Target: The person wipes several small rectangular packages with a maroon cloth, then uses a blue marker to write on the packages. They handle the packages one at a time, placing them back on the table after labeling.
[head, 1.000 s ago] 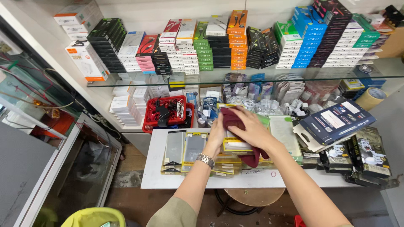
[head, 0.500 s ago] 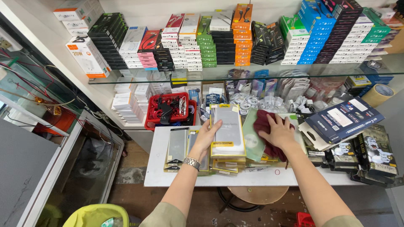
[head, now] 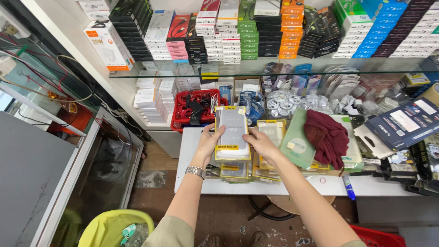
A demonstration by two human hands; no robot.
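A flat rectangular retail packet with a yellow border and a clear grey window [head: 232,133] sits gripped between both hands, its long axis running away from the person toward the shelves, the short edges near and far. The left hand [head: 208,145] clasps the packet's left long edge, fingers curled up along the side with the thumb on the face; the right hand [head: 259,142] clasps the right long edge, so the two hands stand apart by the packet's width, each closed on it, neither nearer than the other. Just below the hands lie stacks of similar yellow-edged packets [head: 235,170], and another yellow-framed packet [head: 270,132] lies just beyond the right hand. To the right of the right hand a dark red cloth [head: 327,137] lies crumpled on a pale green flat packet [head: 296,144]. Beyond the left hand stands a red plastic basket of cables [head: 194,110]. All this rests on a white table [head: 196,185], crowded to the right and bare near its left edge. A glass shelf [head: 183,73] above carries rows of coloured boxes; a yellow-green bin [head: 107,226] stands on the floor below the left forearm, beside a glass cabinet [head: 105,160].
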